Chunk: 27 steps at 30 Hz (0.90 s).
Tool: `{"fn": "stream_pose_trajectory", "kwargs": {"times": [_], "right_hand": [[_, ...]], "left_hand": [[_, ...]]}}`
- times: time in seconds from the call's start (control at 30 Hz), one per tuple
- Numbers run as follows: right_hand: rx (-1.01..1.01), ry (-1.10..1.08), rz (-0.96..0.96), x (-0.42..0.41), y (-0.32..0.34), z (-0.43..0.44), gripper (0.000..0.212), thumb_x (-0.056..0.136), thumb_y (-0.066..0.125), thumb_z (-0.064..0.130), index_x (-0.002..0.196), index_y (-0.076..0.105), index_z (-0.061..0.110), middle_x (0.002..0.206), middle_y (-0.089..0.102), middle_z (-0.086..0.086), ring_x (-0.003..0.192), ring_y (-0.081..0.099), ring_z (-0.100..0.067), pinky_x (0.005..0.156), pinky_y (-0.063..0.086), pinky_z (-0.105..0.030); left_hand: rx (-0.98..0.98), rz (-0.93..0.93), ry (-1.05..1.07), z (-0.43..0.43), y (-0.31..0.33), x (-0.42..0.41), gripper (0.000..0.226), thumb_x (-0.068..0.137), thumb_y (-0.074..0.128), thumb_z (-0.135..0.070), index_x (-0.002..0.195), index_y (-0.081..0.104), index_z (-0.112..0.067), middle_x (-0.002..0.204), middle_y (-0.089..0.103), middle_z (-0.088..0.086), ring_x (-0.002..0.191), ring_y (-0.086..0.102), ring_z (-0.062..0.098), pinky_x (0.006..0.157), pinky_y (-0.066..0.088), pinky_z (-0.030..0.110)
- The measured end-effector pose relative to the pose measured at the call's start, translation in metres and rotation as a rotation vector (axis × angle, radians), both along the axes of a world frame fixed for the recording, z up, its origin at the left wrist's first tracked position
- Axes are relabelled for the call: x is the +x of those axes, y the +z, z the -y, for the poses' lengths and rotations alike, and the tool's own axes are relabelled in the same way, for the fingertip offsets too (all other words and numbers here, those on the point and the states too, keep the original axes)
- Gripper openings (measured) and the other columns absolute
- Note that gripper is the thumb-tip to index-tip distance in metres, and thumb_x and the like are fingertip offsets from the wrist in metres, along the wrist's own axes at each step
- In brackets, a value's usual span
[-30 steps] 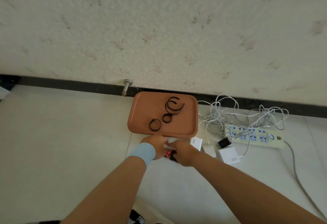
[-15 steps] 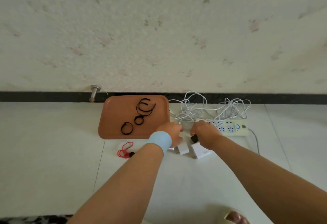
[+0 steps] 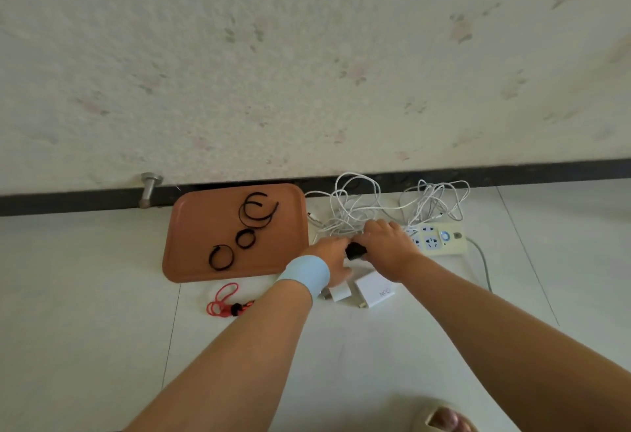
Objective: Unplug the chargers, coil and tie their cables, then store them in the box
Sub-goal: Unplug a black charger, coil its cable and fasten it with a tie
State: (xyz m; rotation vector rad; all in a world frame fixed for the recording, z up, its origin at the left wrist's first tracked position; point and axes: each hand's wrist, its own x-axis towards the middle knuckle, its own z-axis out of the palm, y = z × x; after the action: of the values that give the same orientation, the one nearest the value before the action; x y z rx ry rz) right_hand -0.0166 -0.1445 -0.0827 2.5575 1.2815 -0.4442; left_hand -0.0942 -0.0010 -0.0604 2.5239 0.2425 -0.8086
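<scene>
Floor tiles under a papered wall: both my hands meet beside the power strip (image 3: 440, 242).
My right hand (image 3: 389, 244) arches palm-down, its grip curled on the black charger (image 3: 355, 250) just left of the strip. My left hand (image 3: 333, 257) reaches in beside it; I cannot tell its grip. The grey print on the larger white charger (image 3: 374, 290), nearer me, is unreadable.

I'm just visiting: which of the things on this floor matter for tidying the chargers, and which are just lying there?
For the job: black charger, small white charger, large white charger, white cables, red cable, power strip, black ties on the orange tray.

Just lying about: metal door stop, slipper.
</scene>
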Motion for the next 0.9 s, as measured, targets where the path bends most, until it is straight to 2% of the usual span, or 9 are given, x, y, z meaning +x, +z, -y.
{"fn": "stream_pose_trajectory", "kwargs": {"times": [0.13,0.3,0.4,0.5,0.57,0.63,0.73,0.83,0.9], "right_hand": [[0.096,-0.115,-0.217,0.007,0.039,-0.006,0.040,0.106,0.045,0.038,0.145,0.043,0.039,0.115,0.066,-0.003,0.107,0.063,-0.027,0.096,0.042,-0.039],[0.317,-0.351,-0.413,0.001,0.095,-0.006,0.061,0.091,0.062,0.027,0.146,0.037,0.029,0.126,0.065,-0.010,0.115,0.062,-0.033,0.094,0.049,-0.038],[0.377,-0.362,-0.402,-0.003,0.131,-0.007,0.059,0.083,0.058,0.014,0.139,0.047,0.029,0.121,0.066,-0.005,0.106,0.064,-0.027,0.086,0.053,-0.034],[0.390,-0.358,-0.349,-0.005,0.169,-0.006,0.045,0.084,0.050,0.002,0.122,0.061,0.024,0.112,0.066,-0.003,0.098,0.063,-0.024,0.079,0.050,-0.029],[0.361,-0.325,-0.279,-0.005,0.194,-0.006,0.027,0.090,0.049,0.005,0.109,0.064,0.016,0.104,0.066,-0.005,0.098,0.063,-0.026,0.080,0.050,-0.032],[0.352,-0.326,-0.244,-0.007,0.219,-0.005,0.010,0.098,0.051,0.016,0.099,0.061,0.015,0.093,0.061,-0.002,0.086,0.061,-0.022,0.071,0.047,-0.030],[0.361,-0.347,-0.268,-0.012,0.252,-0.005,0.022,0.103,0.052,0.031,0.093,0.062,0.013,0.084,0.061,-0.001,0.070,0.055,-0.015,0.062,0.043,-0.028],[0.393,-0.352,-0.335,-0.018,0.282,-0.002,0.022,0.102,0.056,0.029,0.099,0.072,0.015,0.091,0.071,0.001,0.075,0.060,-0.012,0.064,0.043,-0.024],[0.376,-0.315,-0.373,-0.023,0.299,-0.001,0.022,0.102,0.054,0.028,0.097,0.074,0.020,0.091,0.070,0.007,0.085,0.064,-0.013,0.074,0.047,-0.025]], "left_hand": [[-0.109,0.138,0.135,-0.005,0.030,0.000,0.049,0.092,0.063,-0.023,0.137,0.045,-0.023,0.135,0.054,0.003,0.119,0.056,0.025,0.098,0.048,0.039],[-0.094,0.254,0.146,-0.012,0.086,-0.004,0.043,0.096,0.058,-0.029,0.138,0.050,-0.025,0.130,0.053,0.001,0.112,0.059,0.025,0.089,0.047,0.032],[-0.025,0.272,0.049,-0.015,0.119,-0.007,0.035,0.097,0.056,-0.028,0.131,0.059,-0.020,0.125,0.051,0.007,0.110,0.057,0.028,0.084,0.041,0.028],[-0.005,0.282,0.063,-0.014,0.156,-0.009,0.034,0.101,0.049,-0.024,0.133,0.055,-0.013,0.128,0.047,0.013,0.109,0.056,0.032,0.088,0.041,0.031],[-0.016,0.321,0.090,-0.013,0.184,-0.011,0.035,0.102,0.045,-0.020,0.136,0.049,-0.013,0.129,0.049,0.014,0.110,0.055,0.032,0.094,0.042,0.035],[-0.035,0.390,0.116,-0.012,0.214,-0.015,0.033,0.102,0.044,-0.015,0.135,0.045,-0.016,0.124,0.056,0.013,0.106,0.057,0.030,0.093,0.046,0.039],[-0.021,0.458,0.097,-0.010,0.256,-0.021,0.030,0.102,0.043,-0.014,0.131,0.045,-0.019,0.120,0.060,0.012,0.102,0.060,0.027,0.090,0.049,0.041],[0.007,0.478,0.076,-0.011,0.289,-0.031,0.030,0.102,0.044,-0.016,0.132,0.047,-0.021,0.116,0.062,0.010,0.101,0.060,0.026,0.088,0.048,0.037],[-0.023,0.499,0.108,-0.014,0.302,-0.041,0.029,0.102,0.045,-0.017,0.130,0.049,-0.023,0.114,0.063,0.006,0.099,0.061,0.023,0.086,0.049,0.035]]}}
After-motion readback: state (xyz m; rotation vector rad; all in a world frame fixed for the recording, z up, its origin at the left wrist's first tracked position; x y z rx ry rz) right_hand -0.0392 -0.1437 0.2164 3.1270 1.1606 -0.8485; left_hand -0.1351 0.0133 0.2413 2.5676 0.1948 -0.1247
